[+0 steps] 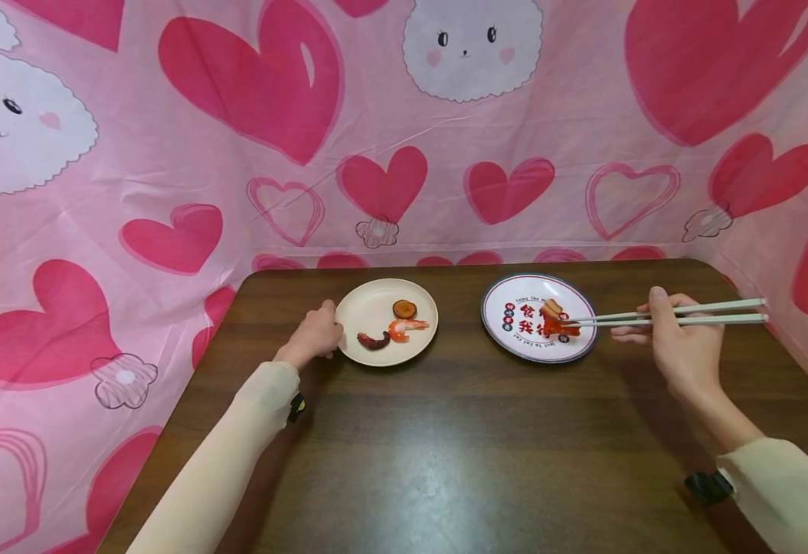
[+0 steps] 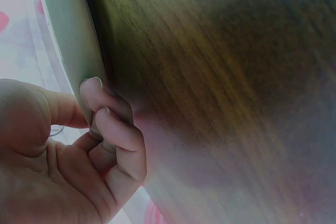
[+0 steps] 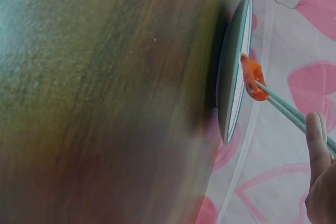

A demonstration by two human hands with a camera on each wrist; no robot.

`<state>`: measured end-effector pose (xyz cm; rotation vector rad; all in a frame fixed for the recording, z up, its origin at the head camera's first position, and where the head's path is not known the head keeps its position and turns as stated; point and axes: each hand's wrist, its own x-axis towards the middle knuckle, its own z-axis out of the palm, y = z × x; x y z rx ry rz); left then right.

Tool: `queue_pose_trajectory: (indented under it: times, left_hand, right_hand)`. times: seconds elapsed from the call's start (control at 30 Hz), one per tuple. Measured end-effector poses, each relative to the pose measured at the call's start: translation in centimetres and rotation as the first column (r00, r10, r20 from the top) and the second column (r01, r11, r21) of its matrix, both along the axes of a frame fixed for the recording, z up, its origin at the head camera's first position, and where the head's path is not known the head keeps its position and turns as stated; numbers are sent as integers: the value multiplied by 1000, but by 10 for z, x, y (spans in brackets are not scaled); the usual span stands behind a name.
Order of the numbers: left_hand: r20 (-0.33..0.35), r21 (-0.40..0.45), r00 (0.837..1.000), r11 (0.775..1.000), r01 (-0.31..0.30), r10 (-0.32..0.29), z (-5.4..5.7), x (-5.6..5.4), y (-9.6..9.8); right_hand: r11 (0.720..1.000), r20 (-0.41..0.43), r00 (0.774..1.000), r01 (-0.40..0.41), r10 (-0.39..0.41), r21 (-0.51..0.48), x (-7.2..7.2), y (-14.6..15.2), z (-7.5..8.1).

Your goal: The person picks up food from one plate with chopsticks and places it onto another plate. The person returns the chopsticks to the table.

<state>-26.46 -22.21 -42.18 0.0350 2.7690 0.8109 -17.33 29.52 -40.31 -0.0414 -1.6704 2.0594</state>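
Observation:
My left hand (image 1: pixel 314 335) grips the left rim of a cream plate (image 1: pixel 354 308), thumb at the rim and fingers curled under it. On that plate lie a round brown slice (image 1: pixel 405 309), a shrimp (image 1: pixel 404 330) and a dark reddish curved piece (image 1: pixel 374 340). My right hand (image 1: pixel 691 346) holds a pair of pale green chopsticks (image 1: pixel 729 319). Their tips touch an orange-red food piece (image 3: pixel 254 80) over a white plate (image 1: pixel 501 296) with a blue rim and red lettering. A pale brown strip (image 1: pixel 552 309) is beside that piece. Whether the tips pinch it, I cannot tell.
Both plates stand toward the back of a dark wooden table (image 1: pixel 411 446), apart from each other. A pink cloth (image 1: pixel 439 138) printed with hearts hangs behind and at the sides. Dark bands (image 1: pixel 709 488) are at both wrists.

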Motion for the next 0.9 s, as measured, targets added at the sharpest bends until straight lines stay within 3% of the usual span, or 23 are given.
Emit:
queue_pose_trajectory:
  times: [0.9]
  left_hand:
    - [-13,-13,1000,1000,2,-2,-2,-1,0]
  right_hand:
    - [999,-81,996,-27,28,17,1,-11,16]
